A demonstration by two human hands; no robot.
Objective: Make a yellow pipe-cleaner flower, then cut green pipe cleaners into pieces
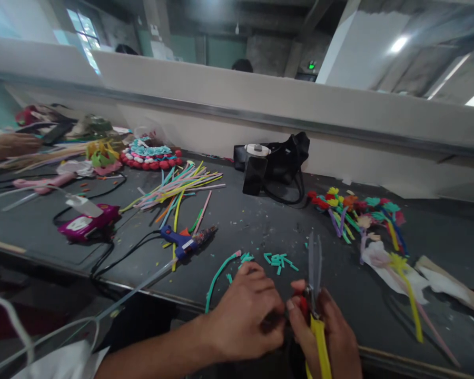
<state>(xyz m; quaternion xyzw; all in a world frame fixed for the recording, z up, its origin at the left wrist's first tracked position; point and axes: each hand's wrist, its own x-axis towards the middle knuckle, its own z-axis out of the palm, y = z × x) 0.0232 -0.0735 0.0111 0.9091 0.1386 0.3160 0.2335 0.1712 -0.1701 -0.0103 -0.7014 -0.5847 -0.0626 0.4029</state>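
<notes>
My right hand (pixel 334 329) grips a pair of scissors (pixel 316 263) with yellow and red handles. The blades point away from me, slightly apart. Beside it, my left hand (pixel 248 305) is curled over the table edge; whatever its fingers hold is hidden. Close to its fingertips is a small bunch of teal pieces (pixel 246 257). A little right of that lie several short cut teal pieces (pixel 279 261). To the left of the hand curves a teal fuzzy stem (pixel 217 279) with a pink tip.
A blue glue gun (pixel 181 242), fuzzy stems (pixel 177 184) and a magenta power strip (pixel 89 221) lie left. A black bag (pixel 286 160) and phone (pixel 255 175) stand behind; coloured flowers (pixel 355 208) lie right. Another person's hand (pixel 13 145) is at far left.
</notes>
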